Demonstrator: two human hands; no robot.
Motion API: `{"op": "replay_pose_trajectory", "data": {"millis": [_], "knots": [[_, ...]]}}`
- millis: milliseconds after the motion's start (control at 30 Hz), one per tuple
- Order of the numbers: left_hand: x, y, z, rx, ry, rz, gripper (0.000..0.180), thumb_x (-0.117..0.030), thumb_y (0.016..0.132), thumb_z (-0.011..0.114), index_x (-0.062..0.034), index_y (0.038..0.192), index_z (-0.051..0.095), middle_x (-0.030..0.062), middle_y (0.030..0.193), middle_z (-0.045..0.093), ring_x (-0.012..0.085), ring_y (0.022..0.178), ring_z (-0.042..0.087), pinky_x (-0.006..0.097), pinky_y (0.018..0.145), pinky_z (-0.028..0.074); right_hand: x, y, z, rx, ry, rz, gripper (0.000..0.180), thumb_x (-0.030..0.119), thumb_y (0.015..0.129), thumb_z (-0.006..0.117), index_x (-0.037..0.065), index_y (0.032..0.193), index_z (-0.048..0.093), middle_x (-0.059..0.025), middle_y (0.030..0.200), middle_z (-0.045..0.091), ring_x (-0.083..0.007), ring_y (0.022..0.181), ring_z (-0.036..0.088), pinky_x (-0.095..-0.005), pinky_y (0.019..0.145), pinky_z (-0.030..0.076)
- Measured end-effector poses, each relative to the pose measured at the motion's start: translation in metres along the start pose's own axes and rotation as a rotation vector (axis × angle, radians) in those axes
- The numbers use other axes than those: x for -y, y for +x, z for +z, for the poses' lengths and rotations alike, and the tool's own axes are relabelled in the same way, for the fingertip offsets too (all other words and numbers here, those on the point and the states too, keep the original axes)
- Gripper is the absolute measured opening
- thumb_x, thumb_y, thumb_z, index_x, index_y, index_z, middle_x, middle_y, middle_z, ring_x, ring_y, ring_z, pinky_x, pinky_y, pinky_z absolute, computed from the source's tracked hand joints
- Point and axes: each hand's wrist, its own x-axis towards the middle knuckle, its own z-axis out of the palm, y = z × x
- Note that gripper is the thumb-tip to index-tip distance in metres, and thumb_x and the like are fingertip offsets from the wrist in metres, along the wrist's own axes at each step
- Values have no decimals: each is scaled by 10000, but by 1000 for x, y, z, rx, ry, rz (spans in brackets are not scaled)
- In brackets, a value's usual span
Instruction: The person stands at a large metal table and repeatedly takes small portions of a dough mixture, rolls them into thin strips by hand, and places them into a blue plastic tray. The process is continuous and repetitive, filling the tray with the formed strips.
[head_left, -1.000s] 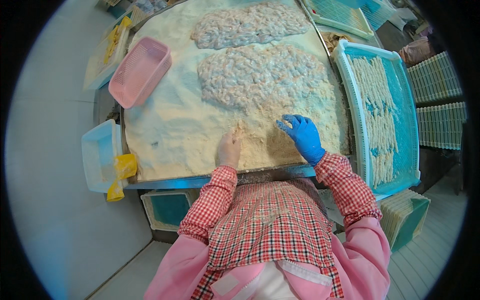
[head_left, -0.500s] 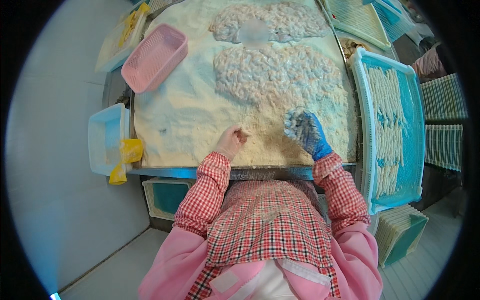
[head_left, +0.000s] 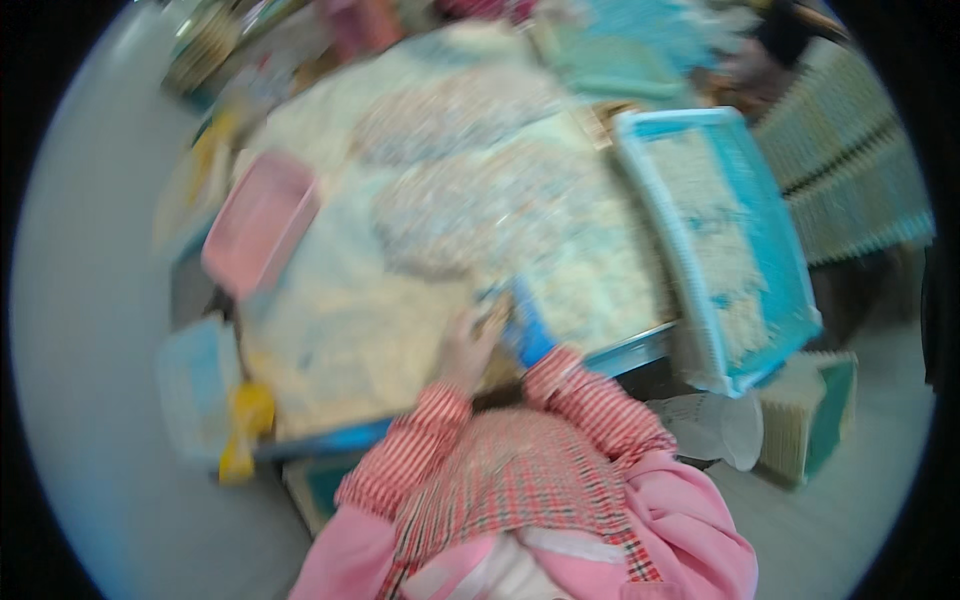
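Note:
Motion blurs the whole view. My left hand [head_left: 468,345] and my right hand [head_left: 524,325], in a blue glove, meet at the near side of a table spread with pale crumb-like powder [head_left: 340,350]. Their fingers are close together and too smeared to show whether anything is between them. Just beyond them lies a mound of pale, wet-looking pieces, perhaps raw meat [head_left: 480,215]. Farther back is a second such mound [head_left: 450,112]. To the right, a light blue tray [head_left: 655,250] with a bright blue lining holds rows of coated strips [head_left: 697,185].
At the table's left stand a pink basket [head_left: 250,235] and a pale plastic tub [head_left: 195,375] with a yellow thing [head_left: 250,410] at its edge. A white bucket [head_left: 735,430] and stacked trays [head_left: 800,420] sit at lower right. A green tray [head_left: 620,75] lies at far right.
My right hand has moved left, up against my left hand. The view has turned and tilted, so more of the far end and a white bucket show.

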Motion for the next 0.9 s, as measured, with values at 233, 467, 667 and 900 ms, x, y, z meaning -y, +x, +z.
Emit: {"op": "replay_pose_trajectory", "data": {"millis": [233,467,667,900], "knots": [[-21,-1,15,13,-400,-269,511,-305,994,350,-21,1419,350,184,1496,288,292,1411,210,400,1151,136,-47,-14,-7,-204,-728,-229,432,275,971,450,73,1353,435,-63,1354,459,-185,1225,409,-334,1051,322],[17,10,22,-135,-310,-133,466,-237,1000,341,45,1363,417,203,1448,373,315,1364,309,398,1139,166,-56,-6,-25,92,-1200,-482,485,277,972,450,49,1394,374,-59,1425,380,-202,1261,382,-327,1082,267],[41,5,39,-3,-380,-63,471,-244,1001,351,31,1381,391,192,1451,371,310,1366,305,408,1146,136,-56,50,-175,39,-815,-455,535,317,964,469,47,1411,351,-83,1449,361,-217,1280,367,-352,1088,261],[46,10,11,123,310,185,496,-278,958,403,-28,1387,406,158,1485,323,313,1388,256,420,1144,153,-59,-10,-14,-175,-773,-364,521,424,979,410,54,1345,395,-111,1329,418,-231,1166,408,-366,986,341]]}}
